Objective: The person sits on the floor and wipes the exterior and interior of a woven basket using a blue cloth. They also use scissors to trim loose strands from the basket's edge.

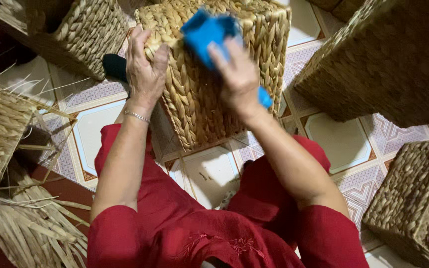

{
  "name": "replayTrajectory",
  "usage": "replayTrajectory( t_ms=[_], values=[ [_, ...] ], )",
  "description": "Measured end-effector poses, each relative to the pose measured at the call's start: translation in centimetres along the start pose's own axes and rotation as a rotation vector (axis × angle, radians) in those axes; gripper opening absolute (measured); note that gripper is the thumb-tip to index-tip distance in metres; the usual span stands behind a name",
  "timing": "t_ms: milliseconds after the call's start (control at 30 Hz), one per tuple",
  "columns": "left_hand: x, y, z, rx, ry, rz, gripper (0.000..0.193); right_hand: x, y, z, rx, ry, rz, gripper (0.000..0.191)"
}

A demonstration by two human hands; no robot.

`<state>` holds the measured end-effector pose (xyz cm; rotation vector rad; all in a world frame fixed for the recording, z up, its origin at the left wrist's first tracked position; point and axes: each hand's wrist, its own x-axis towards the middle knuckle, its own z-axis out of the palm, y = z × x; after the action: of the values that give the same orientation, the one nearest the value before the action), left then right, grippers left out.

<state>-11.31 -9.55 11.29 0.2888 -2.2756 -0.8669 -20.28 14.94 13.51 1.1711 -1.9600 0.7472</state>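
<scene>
Tan braided basket tilted on tiled floor, left hand gripping its rim, right hand clutching blue tool against it.

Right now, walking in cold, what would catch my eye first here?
Probably the bright blue tool in the right hand, pressed against the top of a woven straw basket at centre. The left hand, with a thin bracelet at its wrist, grips the basket's upper left edge. More woven baskets crowd the patterned tile floor, with loose straw at lower left.
</scene>
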Motion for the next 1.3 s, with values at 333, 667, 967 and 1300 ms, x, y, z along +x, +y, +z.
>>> replayTrajectory(
  t_ms=[333,667,967,1300],
  values=[
    [5.3,-1.5,0.1,-0.114,-0.010,-0.033,0.072,-7.6,-4.3,-3.6,0.008,-0.481,-0.407,0.054],
    [3.6,-3.0,1.4,-0.419,-0.084,-0.108,0.112,-4.4,6.5,-3.4,-0.370,-0.141,0.191,0.060],
    [-8.1,-1.0,4.5,-0.364,-0.080,-0.388,0.117,-4.6,3.5,-1.9,-0.181,-0.193,0.183,0.071],
    [-6.5,-2.5,5.8,-0.379,0.032,-0.305,0.108,-8.8,-5.1,-2.8,0.008,-0.538,-0.270,0.071]
  ],
)
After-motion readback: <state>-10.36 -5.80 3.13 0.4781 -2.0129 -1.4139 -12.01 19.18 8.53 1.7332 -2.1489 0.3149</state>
